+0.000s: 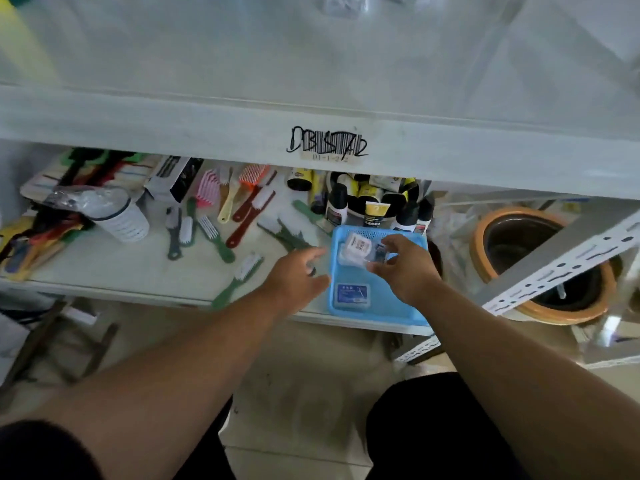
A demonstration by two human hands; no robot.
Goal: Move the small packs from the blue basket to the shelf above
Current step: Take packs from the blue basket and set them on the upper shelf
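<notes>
A blue basket (412,306) stands at the front right of the lower shelf. Inside it, a blue small pack (351,295) lies flat at the near end, and clear small packs with white labels (356,249) are piled at the far end. My right hand (403,265) is over the basket, its fingers closed on one clear pack from that pile. Just left of the basket hovers my left hand (298,275), fingers apart and holding nothing. The white shelf above (311,64) fills the top of the view, its front edge carrying a barcode label (327,147).
Several brushes and combs (221,216) lie scattered on the lower shelf to the left. Bottles and tubes (374,202) stand behind the basket. A perforated white upright (561,268) slants at the right, with a brown round pot (540,268) behind it. Tiled floor lies below.
</notes>
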